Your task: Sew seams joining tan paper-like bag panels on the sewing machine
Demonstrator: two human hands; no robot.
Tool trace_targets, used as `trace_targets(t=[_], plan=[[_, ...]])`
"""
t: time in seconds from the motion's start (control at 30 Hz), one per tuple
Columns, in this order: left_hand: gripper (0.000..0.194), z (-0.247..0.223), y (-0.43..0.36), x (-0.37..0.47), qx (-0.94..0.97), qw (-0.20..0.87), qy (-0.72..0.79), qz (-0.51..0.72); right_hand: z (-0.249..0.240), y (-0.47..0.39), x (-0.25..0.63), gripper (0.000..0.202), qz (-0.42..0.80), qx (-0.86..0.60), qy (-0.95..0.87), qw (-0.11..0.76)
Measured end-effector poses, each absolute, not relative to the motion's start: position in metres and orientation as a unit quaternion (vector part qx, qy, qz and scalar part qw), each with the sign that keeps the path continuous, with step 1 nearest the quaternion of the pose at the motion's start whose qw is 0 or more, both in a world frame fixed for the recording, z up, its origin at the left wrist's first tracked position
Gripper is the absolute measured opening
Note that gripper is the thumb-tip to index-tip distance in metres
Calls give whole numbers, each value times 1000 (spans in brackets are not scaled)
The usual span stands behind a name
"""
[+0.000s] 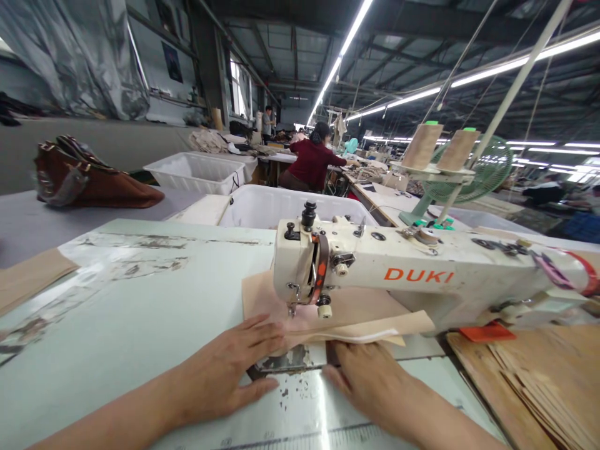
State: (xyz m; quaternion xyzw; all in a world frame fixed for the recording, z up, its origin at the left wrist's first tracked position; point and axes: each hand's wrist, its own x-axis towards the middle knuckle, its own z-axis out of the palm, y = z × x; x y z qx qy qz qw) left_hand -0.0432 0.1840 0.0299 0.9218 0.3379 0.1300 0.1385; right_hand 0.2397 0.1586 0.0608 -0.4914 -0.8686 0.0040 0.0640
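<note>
A beige fabric piece (365, 306) lies under the head of a white sewing machine (356, 256). Its near edge is folded up, and a white strip (375, 336) runs along the fold. My left hand (229, 362) rests open and flat, fingertips on the fabric just left of the needle and presser foot (291, 309). Right of the needle, my right hand (370, 381) reaches under the folded edge. Its thumb stands apart from the stretched fingers, whose tips are hidden by the fabric.
Stacked brown panels (544, 381) lie at the right, near a red tray (487, 332). Behind the machine stand a white bin (253, 203), thread cones (422, 147) and a green fan (487, 169). A brown handbag (103, 181) sits at the left. A co-worker (312, 162) works farther back.
</note>
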Motion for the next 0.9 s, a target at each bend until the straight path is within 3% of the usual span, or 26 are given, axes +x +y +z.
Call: trace_targets(t=[0.13, 0.27, 0.4, 0.5, 0.63, 0.77, 0.83, 0.9], plan=[[71, 23, 177, -47, 931, 92, 334, 117, 78, 133, 231, 40, 25, -522, -852, 32], [63, 18, 179, -51, 922, 99, 359, 101, 53, 145, 229, 45, -31, -503, -859, 89], [67, 17, 185, -47, 910, 119, 383, 101, 20, 174, 248, 53, 20, -482, -873, 75], [69, 18, 188, -39, 910, 113, 389, 88, 30, 179, 260, 49, 44, -502, -862, 54], [68, 15, 189, -36, 909, 106, 395, 77, 104, 166, 268, 27, 7, -484, -870, 99], [72, 11, 189, -37, 912, 100, 390, 84, 213, 186, 272, 31, -203, -433, -821, 311], [74, 11, 190, -36, 916, 97, 379, 88, 253, 216, 272, 38, -295, -425, -802, 299], [74, 12, 191, -35, 920, 93, 369, 90, 274, 250, 271, 43, -301, -433, -822, 215]])
